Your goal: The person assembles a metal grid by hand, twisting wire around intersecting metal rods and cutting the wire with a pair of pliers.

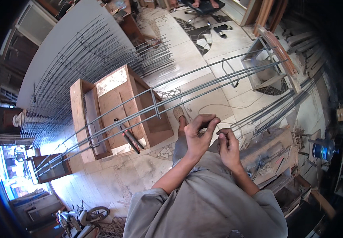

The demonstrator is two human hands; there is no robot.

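Observation:
Both my hands are raised in front of my body, near each other, on the near side of a long rebar cage. My left hand (200, 137) is closed in a pinch, thumb against the fingers; whatever it holds is too small to make out. Beside it, slightly lower, my right hand (229, 148) has its fingers curled together, and their contents are hidden too. The cage's rectangular stirrup (154, 102) surrounds the long bars, clear of both hands. Pincers with red and black handles (130, 139) lie on a wooden cabinet (114, 95) under the cage.
A wooden frame (292, 65) supports the cage's right end. Many steel bars (88, 51) are stacked at left beyond the cabinet. More bars (272, 109) lie at right, near a cluttered wooden bench (276, 152). A motorcycle (80, 218) stands lower left. Another person's feet (205, 4) rest on a chair.

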